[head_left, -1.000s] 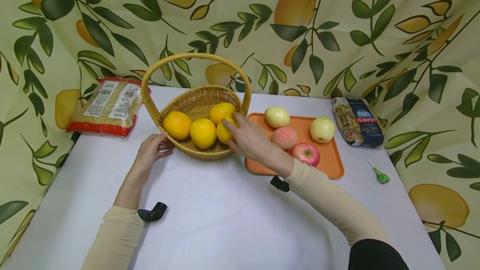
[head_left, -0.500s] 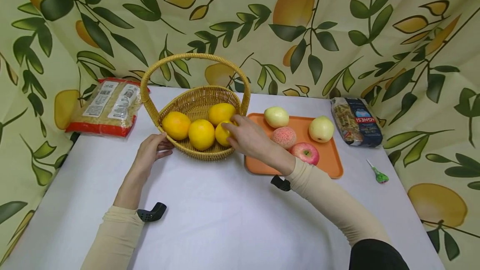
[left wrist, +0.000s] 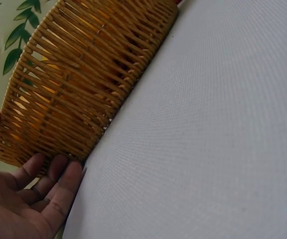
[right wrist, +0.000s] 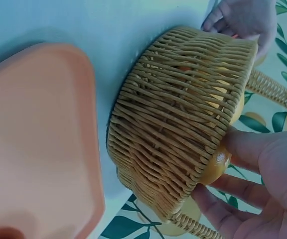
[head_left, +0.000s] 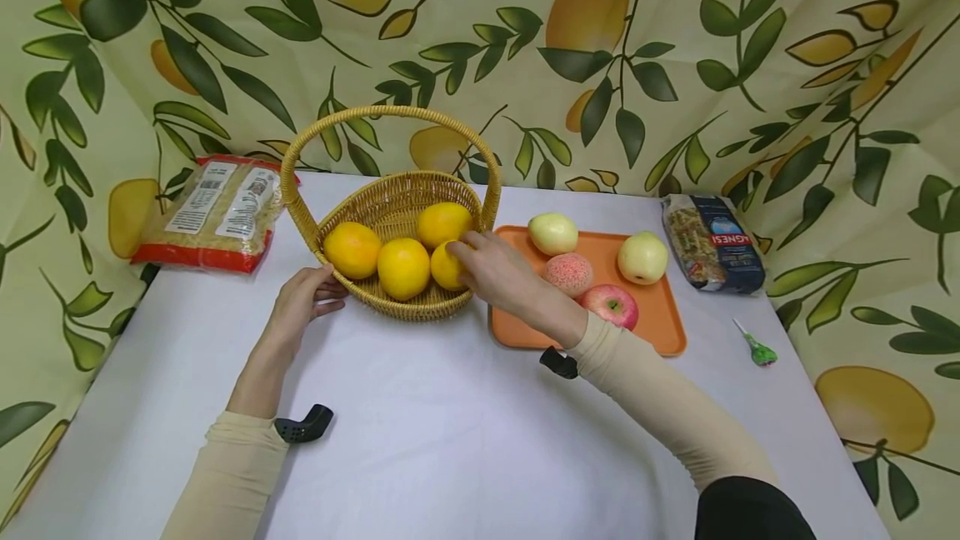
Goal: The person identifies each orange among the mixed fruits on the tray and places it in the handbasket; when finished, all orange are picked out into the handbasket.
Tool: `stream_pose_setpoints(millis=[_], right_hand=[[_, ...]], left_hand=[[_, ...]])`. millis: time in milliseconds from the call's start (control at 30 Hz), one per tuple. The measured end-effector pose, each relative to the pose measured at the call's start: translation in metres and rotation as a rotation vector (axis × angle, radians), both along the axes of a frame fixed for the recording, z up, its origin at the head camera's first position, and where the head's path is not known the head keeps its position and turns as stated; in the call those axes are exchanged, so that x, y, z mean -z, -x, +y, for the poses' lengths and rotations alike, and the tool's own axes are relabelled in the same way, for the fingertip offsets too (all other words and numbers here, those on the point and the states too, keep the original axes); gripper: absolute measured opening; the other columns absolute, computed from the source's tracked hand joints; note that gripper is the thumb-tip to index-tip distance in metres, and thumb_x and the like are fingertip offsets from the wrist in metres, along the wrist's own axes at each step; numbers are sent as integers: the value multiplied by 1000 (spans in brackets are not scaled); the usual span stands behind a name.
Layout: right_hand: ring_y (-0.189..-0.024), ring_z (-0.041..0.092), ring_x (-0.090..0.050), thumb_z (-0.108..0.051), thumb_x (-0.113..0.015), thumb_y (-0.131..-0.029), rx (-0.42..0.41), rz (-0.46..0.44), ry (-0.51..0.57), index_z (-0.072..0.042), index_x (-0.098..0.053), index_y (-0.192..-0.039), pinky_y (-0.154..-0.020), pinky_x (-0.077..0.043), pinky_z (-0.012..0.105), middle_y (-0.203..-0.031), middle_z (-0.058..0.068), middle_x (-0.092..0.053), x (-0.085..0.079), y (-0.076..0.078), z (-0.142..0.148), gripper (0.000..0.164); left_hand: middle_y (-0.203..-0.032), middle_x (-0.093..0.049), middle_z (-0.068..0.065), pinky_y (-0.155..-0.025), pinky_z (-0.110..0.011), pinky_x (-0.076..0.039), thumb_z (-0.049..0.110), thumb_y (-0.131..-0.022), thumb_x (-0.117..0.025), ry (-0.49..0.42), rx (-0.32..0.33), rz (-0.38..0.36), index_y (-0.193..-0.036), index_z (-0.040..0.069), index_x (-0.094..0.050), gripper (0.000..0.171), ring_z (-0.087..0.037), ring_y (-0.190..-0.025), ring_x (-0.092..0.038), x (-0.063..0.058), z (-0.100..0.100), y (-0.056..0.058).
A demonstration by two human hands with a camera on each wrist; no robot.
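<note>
A wicker basket (head_left: 408, 311) with a tall arched handle stands on the white table, with several oranges (head_left: 403, 269) inside. My left hand (head_left: 296, 307) holds the basket's left side; in the left wrist view the thumb lies at the rim and the curled fingertips (left wrist: 71, 172) meet the lower wall. At the basket's right end, my right hand (head_left: 506, 277) grips the rightmost orange (head_left: 447, 267), which the hand partly covers. From the right wrist view, thumb and fingers straddle that orange (right wrist: 217, 167) just above the rim.
Right of the basket, an orange tray (head_left: 663, 332) bears a red apple (head_left: 611, 307), a pinkish speckled fruit (head_left: 568, 275) and two pale green fruits (head_left: 642, 257). A pasta bag (head_left: 712, 244) and a green-wrapped lollipop (head_left: 760, 350) lie farther right. A red-edged bag (head_left: 210, 215) lies left.
My right hand's fingers have shifted slightly over the rightmost orange, and the oranges have moved a little in the basket. My left hand stays at the basket's side.
</note>
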State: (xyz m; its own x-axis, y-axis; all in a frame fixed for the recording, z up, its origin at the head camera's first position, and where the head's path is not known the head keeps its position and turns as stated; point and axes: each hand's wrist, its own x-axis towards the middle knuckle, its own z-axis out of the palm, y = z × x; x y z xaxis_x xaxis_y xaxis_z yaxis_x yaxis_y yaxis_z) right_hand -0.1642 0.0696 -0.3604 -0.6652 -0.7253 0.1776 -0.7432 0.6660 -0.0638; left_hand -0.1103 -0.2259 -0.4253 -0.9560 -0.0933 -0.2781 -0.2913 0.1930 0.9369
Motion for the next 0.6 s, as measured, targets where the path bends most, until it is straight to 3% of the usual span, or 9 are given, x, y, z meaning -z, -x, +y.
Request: stream_pose_setpoints(millis=[333, 467, 600], right_hand=[[-96, 28, -62, -10, -59, -96, 36, 17, -19, -9, -62, -127, -83, -56, 36, -118, 17, -62, 4, 0, -1, 32], [-87, 27, -60, -7, -60, -94, 21, 23, 0, -8, -64, -121, -73, -54, 33, -112, 17, -60, 3, 0, -2, 27], [-85, 27, -58, -7, -63, -92, 10, 21, 16, -7, -64, -115, -74, -54, 34, -109, 17, -60, 3, 0, -1, 23]], left_hand=[[-108, -58, -8, -81, -17, -57, 49, -102, -37, 1, -1, -7, -115, 5, -47, 48, -6, -91, -63, -1, 0, 1], [-107, -59, -7, -80, -17, -57, 49, -102, -37, -1, -1, -8, -114, 4, -48, 48, -5, -90, -64, 0, 0, 1], [-108, -59, -9, -81, -17, -57, 50, -102, -37, 3, 3, -11, -114, 5, -48, 48, -5, -90, -64, 0, 1, 1]])
